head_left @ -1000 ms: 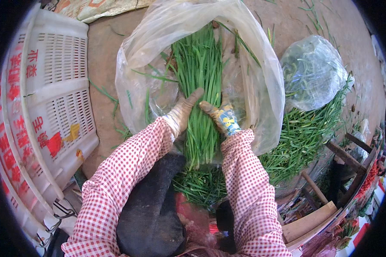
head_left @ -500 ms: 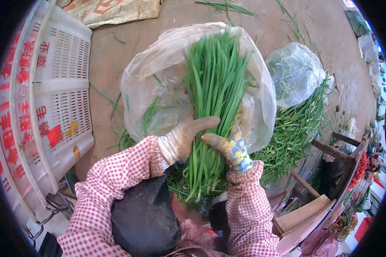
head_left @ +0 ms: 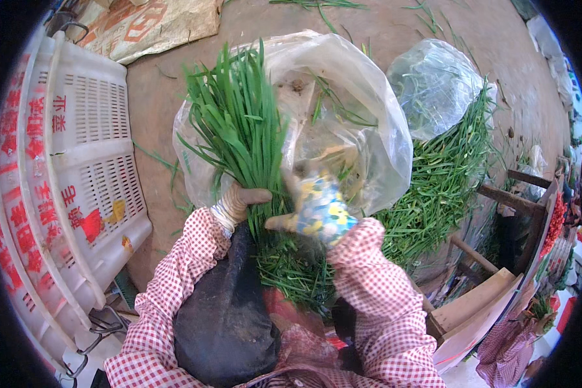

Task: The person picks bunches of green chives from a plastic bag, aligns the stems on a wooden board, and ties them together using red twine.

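Note:
My left hand (head_left: 236,204), in a pale work glove, is closed round the lower end of a bunch of garlic chives (head_left: 239,123). The long green leaves fan upward and lean left over the rim of a large clear plastic bag (head_left: 394,123). Just right of the stems is my right hand (head_left: 320,207), gloved with a blue and yellow pattern and smeared by motion. Its thumb points at the bunch, apart from the fingers, and no object shows in it. Loose green leaves (head_left: 297,275) lie below the hands, between my knees.
White slatted crates (head_left: 103,142) with red markings stand at the left. To the right, a heap of chives (head_left: 440,187) lies partly under another clear plastic bag (head_left: 436,87). A wooden frame (head_left: 478,297) stands at the lower right. A printed sack (head_left: 155,26) lies at the upper left.
The bunch has moved left in my left hand and now leans left. My right hand has come off it and turned. The inside of the bag shows more.

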`<control>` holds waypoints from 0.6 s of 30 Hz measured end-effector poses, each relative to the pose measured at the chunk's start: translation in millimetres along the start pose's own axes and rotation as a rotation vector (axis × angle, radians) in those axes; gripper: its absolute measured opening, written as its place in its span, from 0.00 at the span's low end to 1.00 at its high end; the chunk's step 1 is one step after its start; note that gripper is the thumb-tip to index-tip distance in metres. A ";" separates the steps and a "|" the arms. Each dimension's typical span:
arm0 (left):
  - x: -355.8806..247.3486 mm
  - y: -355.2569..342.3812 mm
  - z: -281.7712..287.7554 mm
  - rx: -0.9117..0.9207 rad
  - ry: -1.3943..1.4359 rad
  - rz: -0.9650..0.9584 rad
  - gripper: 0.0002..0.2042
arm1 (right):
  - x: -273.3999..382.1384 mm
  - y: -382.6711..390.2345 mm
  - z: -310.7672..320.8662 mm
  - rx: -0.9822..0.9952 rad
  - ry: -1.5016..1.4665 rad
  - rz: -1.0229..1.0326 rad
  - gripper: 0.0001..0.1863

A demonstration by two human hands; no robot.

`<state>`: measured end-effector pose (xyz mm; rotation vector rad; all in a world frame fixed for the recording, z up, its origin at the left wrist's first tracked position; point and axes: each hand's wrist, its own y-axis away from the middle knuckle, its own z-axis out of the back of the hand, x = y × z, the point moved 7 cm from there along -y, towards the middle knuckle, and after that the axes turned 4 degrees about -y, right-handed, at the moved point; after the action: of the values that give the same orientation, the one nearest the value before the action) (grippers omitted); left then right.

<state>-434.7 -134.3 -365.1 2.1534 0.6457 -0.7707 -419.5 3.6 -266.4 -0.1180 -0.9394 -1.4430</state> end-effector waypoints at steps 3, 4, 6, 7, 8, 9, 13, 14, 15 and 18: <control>0.8 -6.0 -0.8 0.044 -0.026 -0.004 0.34 | -17.7 -2.1 31.0 -0.336 -0.176 0.147 0.55; 1.3 -8.8 1.5 0.048 -0.085 -0.013 0.34 | -24.6 -14.5 29.7 -0.337 -0.445 0.175 0.57; 6.8 -12.3 2.0 0.092 -0.180 -0.017 0.33 | -22.9 -30.7 22.8 -0.223 -0.727 0.179 0.58; 11.3 -13.1 0.1 0.134 -0.214 -0.012 0.32 | -16.4 -34.4 17.5 -0.113 -0.737 0.158 0.58; 14.0 -13.3 -0.2 0.168 -0.248 -0.019 0.31 | -9.6 -36.1 14.2 -0.004 -0.746 0.136 0.57; 16.2 -12.0 -4.8 0.204 -0.276 -0.021 0.29 | -6.7 -31.9 17.0 0.013 -0.738 0.115 0.57; 28.3 -7.2 -49.3 0.292 0.117 0.286 0.25 | -6.8 -2.4 8.5 -0.153 -0.620 0.256 0.45; 18.9 -3.6 -74.0 0.236 0.221 0.350 0.25 | -7.9 5.5 4.5 -0.245 -0.482 0.302 0.40; 10.5 -1.7 -91.4 0.167 0.253 0.380 0.25 | -11.6 7.9 0.5 -0.121 -0.518 0.254 0.36; -8.1 -7.6 -113.2 0.186 -0.125 0.450 0.28 | -42.7 16.5 -6.5 -0.238 -0.139 0.071 0.23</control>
<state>-409.2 -43.1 -301.9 2.2766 0.0155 -0.7283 -395.7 36.3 -288.8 -0.4285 -0.8638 -1.4908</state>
